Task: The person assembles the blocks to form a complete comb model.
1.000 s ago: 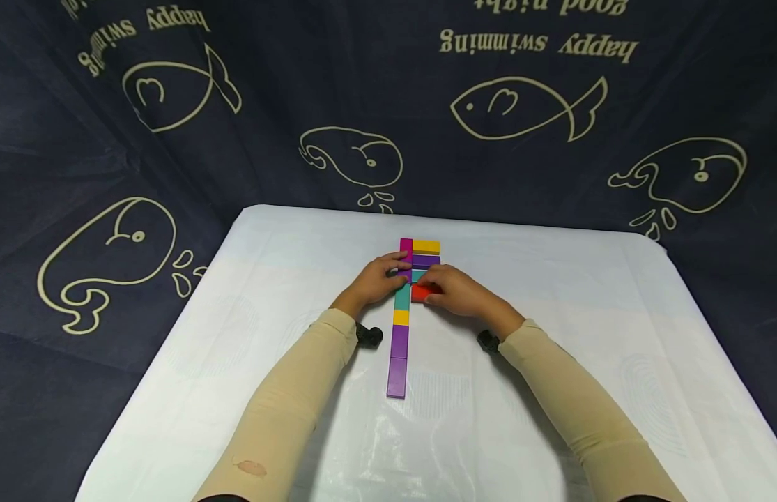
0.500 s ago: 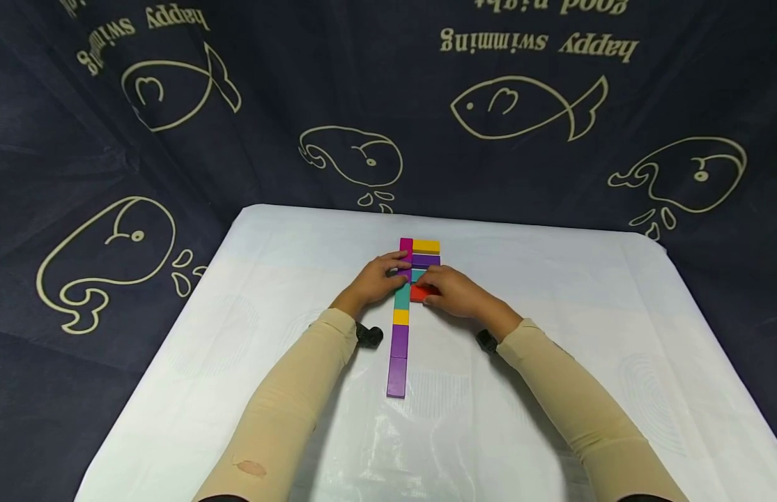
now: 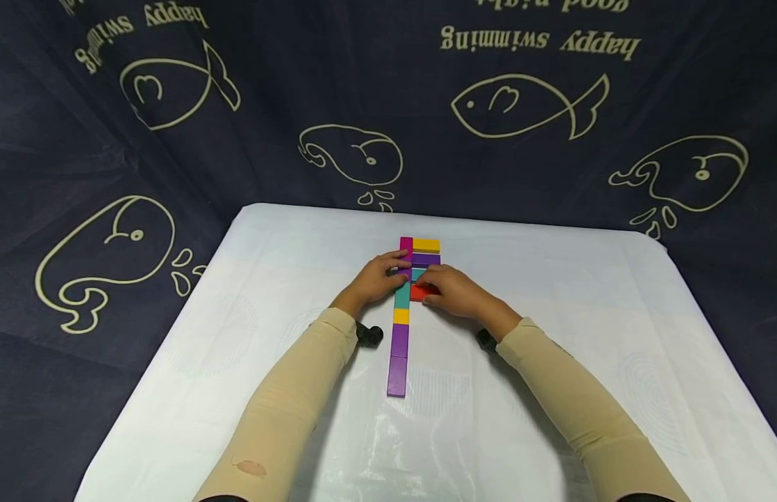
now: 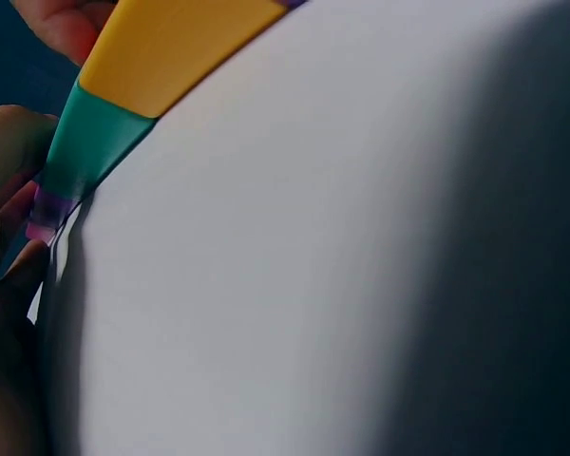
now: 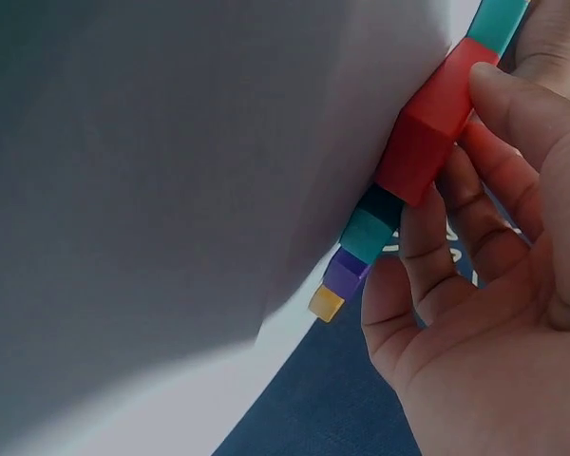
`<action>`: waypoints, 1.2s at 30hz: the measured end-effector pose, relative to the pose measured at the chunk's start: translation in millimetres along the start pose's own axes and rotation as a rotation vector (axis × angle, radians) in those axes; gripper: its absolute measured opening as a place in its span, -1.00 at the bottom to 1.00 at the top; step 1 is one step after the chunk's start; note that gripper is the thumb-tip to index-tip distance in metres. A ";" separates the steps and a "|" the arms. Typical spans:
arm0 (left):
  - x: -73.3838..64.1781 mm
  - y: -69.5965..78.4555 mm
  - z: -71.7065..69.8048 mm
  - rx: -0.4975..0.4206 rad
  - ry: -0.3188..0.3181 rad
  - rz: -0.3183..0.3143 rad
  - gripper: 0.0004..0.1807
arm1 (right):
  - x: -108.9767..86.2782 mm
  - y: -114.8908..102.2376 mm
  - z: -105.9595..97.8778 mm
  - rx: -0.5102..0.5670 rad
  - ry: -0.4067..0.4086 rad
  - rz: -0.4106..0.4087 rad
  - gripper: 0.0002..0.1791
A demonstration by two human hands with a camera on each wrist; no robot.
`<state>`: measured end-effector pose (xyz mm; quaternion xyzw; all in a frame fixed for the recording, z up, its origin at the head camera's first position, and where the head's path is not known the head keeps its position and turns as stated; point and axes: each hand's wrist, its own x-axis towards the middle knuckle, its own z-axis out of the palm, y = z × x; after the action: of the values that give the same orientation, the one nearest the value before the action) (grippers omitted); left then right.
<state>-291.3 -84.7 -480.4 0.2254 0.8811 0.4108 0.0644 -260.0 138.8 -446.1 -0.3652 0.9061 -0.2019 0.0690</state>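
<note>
My left hand (image 3: 375,279) rests on the far part of a straight column of flat coloured blocks, its fingers over a magenta block (image 3: 406,243) and a purple one partly hidden under them. Nearer along that column lie a teal block (image 3: 401,297), a yellow block (image 3: 401,316) and two purple blocks (image 3: 398,357). With thumb and fingers, my right hand (image 3: 458,290) pinches a red block (image 5: 432,123), whose left end is right at the column's side. Beyond the red block, a teal block (image 5: 370,235), a dark purple block (image 5: 345,273) and a yellow block (image 5: 327,303) stick out sideways.
A white-covered table (image 3: 288,418) bears all the blocks. Behind and around it hangs a dark blue cloth (image 3: 338,84) printed with whales, fish and words. A small black device (image 3: 371,336) sits at the left wrist, another (image 3: 486,340) at the right wrist.
The red block has slid very slightly left against the column, and my right hand has shifted with it. My left hand stays where it was.
</note>
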 end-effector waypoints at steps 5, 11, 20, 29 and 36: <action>-0.3 0.8 0.7 0.004 -0.004 0.000 -0.59 | -0.9 -0.4 -0.3 0.012 0.006 -0.008 -0.66; -1.1 1.6 1.0 -0.003 -0.002 0.002 -0.60 | -1.4 0.8 -0.1 0.016 0.017 -0.025 -0.67; -0.9 1.9 1.1 0.008 -0.010 -0.004 -0.57 | -3.1 6.1 -2.8 0.133 0.077 0.048 -0.68; -2.5 1.3 0.2 0.016 -0.011 -0.007 -0.57 | -17.0 14.9 -12.8 0.254 0.105 0.195 -0.65; -4.8 -0.4 -0.2 -0.006 0.010 0.002 -0.59 | -44.3 22.4 -23.2 0.318 0.170 0.244 -0.62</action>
<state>-287.2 -87.2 -480.9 0.2240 0.8800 0.4144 0.0603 -248.5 191.2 -435.3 -0.2191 0.9028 -0.3627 0.0729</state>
